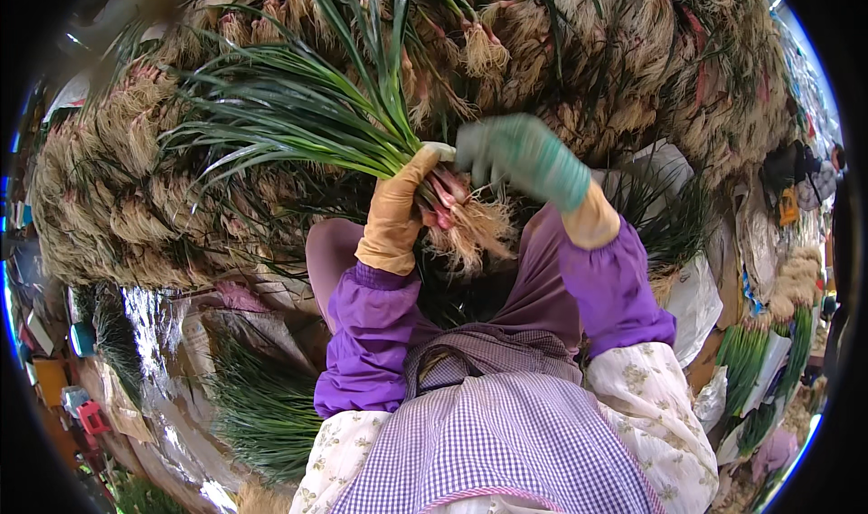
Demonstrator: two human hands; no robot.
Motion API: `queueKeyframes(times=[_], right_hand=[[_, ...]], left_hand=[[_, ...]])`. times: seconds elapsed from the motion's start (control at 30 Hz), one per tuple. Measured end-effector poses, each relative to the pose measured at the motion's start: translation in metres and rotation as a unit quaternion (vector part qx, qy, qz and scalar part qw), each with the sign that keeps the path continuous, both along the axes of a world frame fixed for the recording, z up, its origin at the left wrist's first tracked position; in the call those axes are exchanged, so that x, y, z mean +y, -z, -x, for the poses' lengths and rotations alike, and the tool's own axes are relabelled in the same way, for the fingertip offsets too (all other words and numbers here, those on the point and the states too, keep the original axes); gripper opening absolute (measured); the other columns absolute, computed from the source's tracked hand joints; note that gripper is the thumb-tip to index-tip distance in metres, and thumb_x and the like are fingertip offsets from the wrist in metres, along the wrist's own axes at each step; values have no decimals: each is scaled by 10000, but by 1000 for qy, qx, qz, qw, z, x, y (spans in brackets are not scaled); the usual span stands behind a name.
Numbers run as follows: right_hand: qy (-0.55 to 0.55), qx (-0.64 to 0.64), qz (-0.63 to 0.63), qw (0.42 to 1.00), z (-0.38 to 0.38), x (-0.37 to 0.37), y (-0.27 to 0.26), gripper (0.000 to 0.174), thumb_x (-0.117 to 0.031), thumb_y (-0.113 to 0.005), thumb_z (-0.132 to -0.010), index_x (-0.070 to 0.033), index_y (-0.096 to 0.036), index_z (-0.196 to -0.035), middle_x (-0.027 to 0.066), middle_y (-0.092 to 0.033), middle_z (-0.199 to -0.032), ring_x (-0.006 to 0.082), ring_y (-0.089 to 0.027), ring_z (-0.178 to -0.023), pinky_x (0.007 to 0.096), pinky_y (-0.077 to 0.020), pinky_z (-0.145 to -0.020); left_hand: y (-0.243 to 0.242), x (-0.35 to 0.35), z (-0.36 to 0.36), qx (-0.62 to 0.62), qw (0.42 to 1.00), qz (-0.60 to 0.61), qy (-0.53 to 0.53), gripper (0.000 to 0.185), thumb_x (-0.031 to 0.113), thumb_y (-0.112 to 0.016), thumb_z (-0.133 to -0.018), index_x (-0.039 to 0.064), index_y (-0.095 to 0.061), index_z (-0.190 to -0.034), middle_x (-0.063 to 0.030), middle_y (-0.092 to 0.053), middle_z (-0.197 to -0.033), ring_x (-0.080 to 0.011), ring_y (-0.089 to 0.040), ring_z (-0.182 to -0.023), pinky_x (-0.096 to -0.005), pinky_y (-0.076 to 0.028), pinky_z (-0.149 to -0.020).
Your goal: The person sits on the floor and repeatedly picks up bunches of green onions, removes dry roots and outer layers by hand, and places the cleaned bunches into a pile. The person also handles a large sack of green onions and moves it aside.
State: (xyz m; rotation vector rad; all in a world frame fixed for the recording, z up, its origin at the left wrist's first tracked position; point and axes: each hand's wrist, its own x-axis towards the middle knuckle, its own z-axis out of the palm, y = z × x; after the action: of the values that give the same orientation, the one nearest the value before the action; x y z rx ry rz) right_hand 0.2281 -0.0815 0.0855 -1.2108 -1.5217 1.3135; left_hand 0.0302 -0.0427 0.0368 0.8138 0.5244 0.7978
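My left hand (407, 205), in a tan rubber glove, is closed round a bunch of green-leaved plants with pinkish bulbs (444, 199) and pale stringy roots. Their long leaves (305, 114) fan out to the upper left, while the roots (475, 232) hang to the lower right. Just right of the bulbs is my right hand (519, 158), blurred by motion, in a green glove over a tan one. Whether its fingers hold anything cannot be made out.
Large heaps of similar rooted plants (630, 60) stretch across the far side and left. Piled green leaves (264, 405) lie at the lower left, near crumpled sheeting (156, 338). More bundles (746, 351) lie at the right. A red plastic object (93, 417) sits at the far left.
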Motion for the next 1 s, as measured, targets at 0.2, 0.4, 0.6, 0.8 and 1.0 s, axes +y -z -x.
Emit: queueKeyframes(times=[0.2,0.4,0.6,0.8,1.0], right_hand=[[114,-483,-209,843,63,42,1,415,-428,-592,-904,-24,-667,-959,33,-676,-738,193,-640,-700,347,-487,-620],[265,120,-82,953,53,42,45,175,-215,-600,-899,-71,-692,-863,1,-636,-710,74,-515,-559,225,-403,-510],[-82,-410,-52,907,30,49,44,439,-448,-616,-833,-109,-669,-1107,167,-673,-1017,257,-640,-1006,377,-507,-840],[356,-506,-175,766,14,160,17,399,-338,-654,-838,-77,-647,-1140,167,-668,-1031,237,-639,-976,386,-509,-836],[148,2,-4,989,-40,136,22,348,-268,-640,-839,-39,-647,-1100,120,-680,-903,181,-642,-791,308,-514,-723]], left_hand=[[-6,-11,-1,87,994,-43,-55,260,251,-599,-917,-3,-605,-864,-123,-627,-605,-175,-563,-408,-237,-429,-349],[-6,-21,-2,-220,974,51,-6,213,268,-642,-886,86,-532,-907,-16,-527,-852,-110,-555,-727,-307,-561,-661],[-46,-28,46,-301,949,-49,-78,185,138,-623,-896,138,-465,-798,55,-525,-801,-48,-516,-537,-276,-487,-657],[-77,29,64,-534,817,-177,127,47,158,-542,-956,122,-520,-934,63,-602,-801,-48,-566,-572,-355,-424,-747],[-2,17,51,-380,924,-25,-41,349,261,-603,-940,56,-458,-1183,75,-472,-708,-64,-549,-623,-332,-538,-793]])
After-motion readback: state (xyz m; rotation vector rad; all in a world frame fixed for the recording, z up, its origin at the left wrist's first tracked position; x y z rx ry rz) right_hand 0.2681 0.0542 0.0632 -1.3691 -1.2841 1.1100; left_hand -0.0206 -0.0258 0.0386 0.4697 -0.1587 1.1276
